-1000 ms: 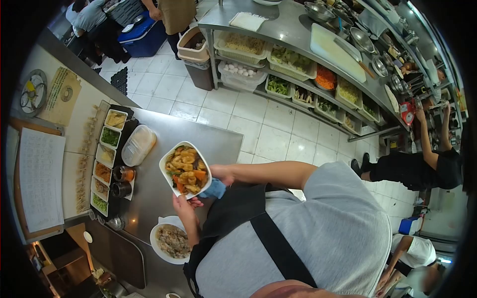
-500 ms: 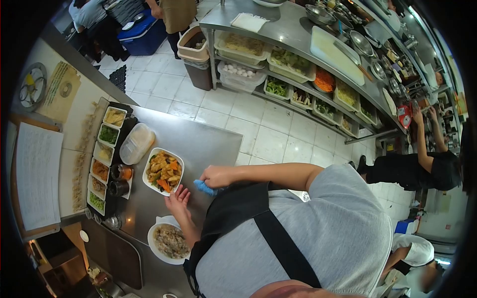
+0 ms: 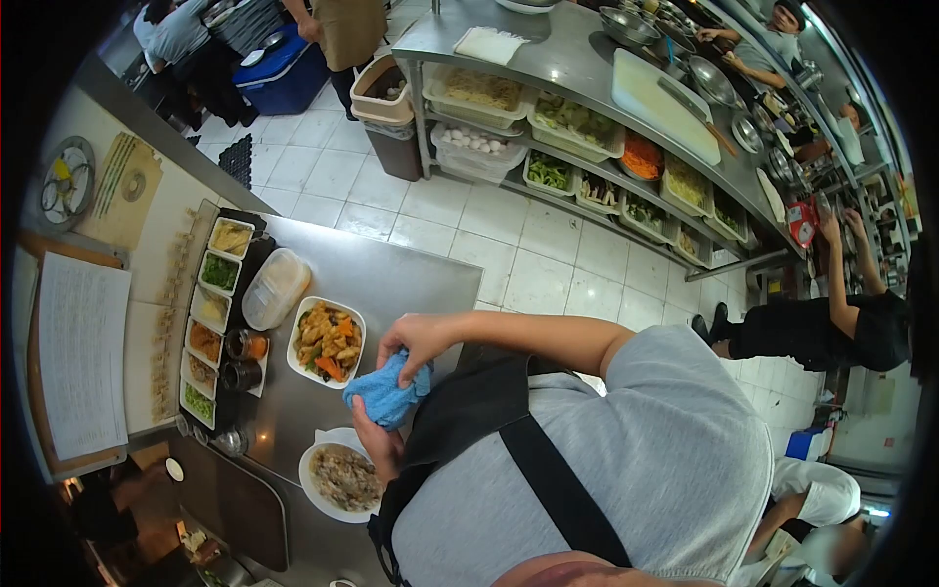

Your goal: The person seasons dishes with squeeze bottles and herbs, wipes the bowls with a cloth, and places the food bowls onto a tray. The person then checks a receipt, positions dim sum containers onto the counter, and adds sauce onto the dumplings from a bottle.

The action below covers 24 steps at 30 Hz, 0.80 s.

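A blue cloth (image 3: pixel 389 393) is bunched between my two hands, right of the square white bowl. My right hand (image 3: pixel 423 338) grips its upper part with bent fingers. From below, my left hand (image 3: pixel 375 430) holds its lower edge, thumb upward; its other fingers are mostly hidden. The square bowl of glazed food with orange pieces (image 3: pixel 328 340) stands on the steel table (image 3: pixel 411 264), touched by neither hand. Just below my left hand is a round white bowl of greyish food (image 3: pixel 342 477).
A lidded plastic container (image 3: pixel 276 289) and a black rack of garnish tubs (image 3: pixel 231 286) line the wall side. Two dark jars (image 3: pixel 241 374) stand beside the rack. A brown tray (image 3: pixel 235 504) lies lower left. A co-worker in black (image 3: pixel 831 331) stands at far right.
The square bowl has gone from my hands down onto the table. My right hand has brought the cloth leftward, and my left hand has left the bowl and now holds the cloth too.
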### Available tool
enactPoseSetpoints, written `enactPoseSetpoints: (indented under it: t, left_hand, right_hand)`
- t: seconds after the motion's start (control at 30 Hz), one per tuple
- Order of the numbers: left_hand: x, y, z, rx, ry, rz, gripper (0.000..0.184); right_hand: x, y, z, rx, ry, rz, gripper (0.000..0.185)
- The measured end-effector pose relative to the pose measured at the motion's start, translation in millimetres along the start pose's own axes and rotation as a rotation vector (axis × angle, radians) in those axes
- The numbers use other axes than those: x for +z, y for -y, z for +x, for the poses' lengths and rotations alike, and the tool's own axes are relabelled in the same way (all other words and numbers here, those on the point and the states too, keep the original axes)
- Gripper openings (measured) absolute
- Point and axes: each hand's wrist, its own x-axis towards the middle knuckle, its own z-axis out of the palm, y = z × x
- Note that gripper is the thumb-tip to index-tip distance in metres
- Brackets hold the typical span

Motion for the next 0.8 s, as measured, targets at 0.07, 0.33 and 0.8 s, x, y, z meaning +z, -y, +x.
enactPoseSetpoints:
  t: [0.07,0.33,0.8]
  left_hand:
    - [5.1,-0.7,-2.7,-0.005,-0.017,-0.007,0.055]
    - [-34.9,31.5,14.2,0.294,-0.277,0.665,0.055]
    - [-33.4,32.4,2.2,0.801,-0.275,1.314,0.034]
  right_hand:
    - [-12.5,-12.9,-5.2,0.086,0.106,0.084,0.048]
    - [-64.6,-65.5,-13.1,0.132,-0.135,-0.446,0.039]
    - [-68.9,70.8,255.3,-0.258,-0.107,-0.475,0.024]
